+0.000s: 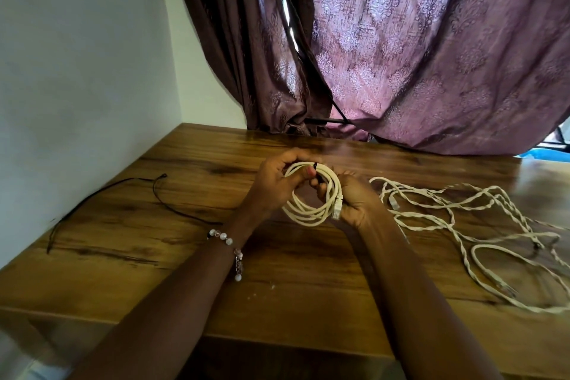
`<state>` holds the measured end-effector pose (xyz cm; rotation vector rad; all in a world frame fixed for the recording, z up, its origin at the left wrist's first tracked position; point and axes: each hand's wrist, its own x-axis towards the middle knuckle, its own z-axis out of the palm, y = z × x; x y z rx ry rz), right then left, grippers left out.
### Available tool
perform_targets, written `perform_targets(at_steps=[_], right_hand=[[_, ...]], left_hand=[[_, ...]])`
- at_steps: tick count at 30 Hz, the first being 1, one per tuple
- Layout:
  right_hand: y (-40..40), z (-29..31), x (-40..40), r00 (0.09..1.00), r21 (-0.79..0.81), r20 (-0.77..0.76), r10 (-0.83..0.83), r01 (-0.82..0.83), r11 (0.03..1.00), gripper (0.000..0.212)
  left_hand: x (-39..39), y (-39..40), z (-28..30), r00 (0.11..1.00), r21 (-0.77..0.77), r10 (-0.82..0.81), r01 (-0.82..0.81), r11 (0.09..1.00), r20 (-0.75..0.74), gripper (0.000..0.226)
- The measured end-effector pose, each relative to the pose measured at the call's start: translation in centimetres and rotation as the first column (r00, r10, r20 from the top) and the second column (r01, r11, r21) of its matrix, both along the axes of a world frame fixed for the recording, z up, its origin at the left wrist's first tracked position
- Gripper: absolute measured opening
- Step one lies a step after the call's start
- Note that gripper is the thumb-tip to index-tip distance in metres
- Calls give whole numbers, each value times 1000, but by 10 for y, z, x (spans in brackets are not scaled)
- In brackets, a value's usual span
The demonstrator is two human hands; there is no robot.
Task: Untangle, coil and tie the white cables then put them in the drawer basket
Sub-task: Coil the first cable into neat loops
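Observation:
A coiled white cable (308, 213) hangs between both hands above the wooden table (191, 259). My left hand (277, 182) grips the coil's upper left side, thumb pressed near a small black tie (317, 174) wrapped at the top of the coil. My right hand (354, 200) holds the coil's right side, fingers curled round it beside the clear plug (337, 210). A loose tangle of twisted white cables (462, 225) lies on the table to the right of my hands.
Thin black ties (129, 191) lie on the table's left part near the white wall. A purple patterned curtain (416, 55) hangs over the table's far edge. The table's front edge runs across the bottom of the view.

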<state>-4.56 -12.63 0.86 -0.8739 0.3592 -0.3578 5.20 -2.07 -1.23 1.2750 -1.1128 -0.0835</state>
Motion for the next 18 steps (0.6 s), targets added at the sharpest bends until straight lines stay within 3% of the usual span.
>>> perform_targets(at_steps=[2,5,8,10,13,18], right_hand=[[2,2,-2,999,-204,8,-43,44,978,21],[1,2,-4,990,-467,52,-134,142,873,25],[-5,1,-5,983,-661,100,-153,181,728,30],[-12,0,-6,980,-796,116,-161,189,576,34],[-16,0,-7,976,-872,145,-162,203,445,36],[-16,1,-9,970,-837,218,-110,244,489,21]], left_hand=[[-2,1,2,994,4,-49,50,999,-101,10],[0,4,6,983,22,-89,94,995,-162,19],[4,8,6,983,48,-82,91,995,-166,26],[3,9,6,976,52,-92,104,993,-196,27],[3,10,6,971,62,-96,112,992,-220,29],[1,11,8,969,72,-87,107,992,-230,38]])
